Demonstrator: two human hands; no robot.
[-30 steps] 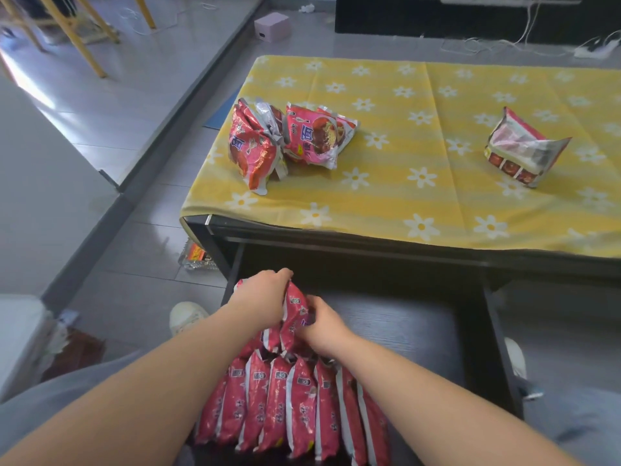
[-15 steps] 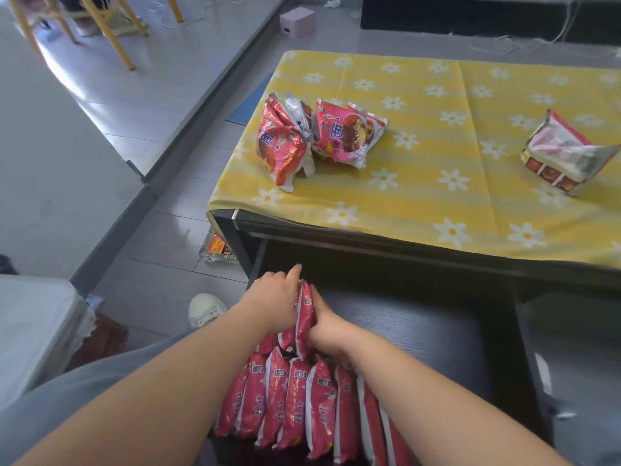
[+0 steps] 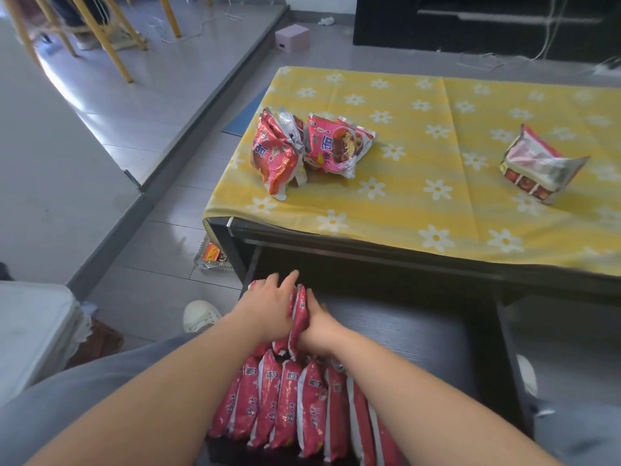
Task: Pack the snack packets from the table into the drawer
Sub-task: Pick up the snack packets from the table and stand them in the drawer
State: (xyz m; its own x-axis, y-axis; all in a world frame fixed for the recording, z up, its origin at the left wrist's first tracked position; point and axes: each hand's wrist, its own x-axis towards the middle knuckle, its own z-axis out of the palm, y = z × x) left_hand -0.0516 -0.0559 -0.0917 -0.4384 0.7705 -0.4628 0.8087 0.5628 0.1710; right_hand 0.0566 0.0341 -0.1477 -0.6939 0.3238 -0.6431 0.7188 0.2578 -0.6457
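Observation:
The dark drawer (image 3: 420, 338) stands pulled out under the table. Along its left side, several red snack packets (image 3: 289, 398) stand on edge in a row. At the far left of the drawer, one more red packet (image 3: 300, 312) stands upright, pressed between my left hand (image 3: 268, 306) and my right hand (image 3: 319, 327). My left fingers lie flat over packets behind it. On the yellow flowered tablecloth (image 3: 437, 183) lie two red packets, one (image 3: 275, 156) beside the other (image 3: 336, 146), near the left edge. A paler opened packet (image 3: 541, 169) lies at the right.
The right half of the drawer shows bare dark wood. My white shoe (image 3: 200, 314) rests on the grey tiles left of the drawer. A glass dish (image 3: 213, 257) sits on the floor by the table leg. A pink box (image 3: 291, 37) and chair legs stand far back.
My hands have pushed the upright packet a little further into the drawer's back left corner, and my left fingers have spread flatter. The view has shifted left and down.

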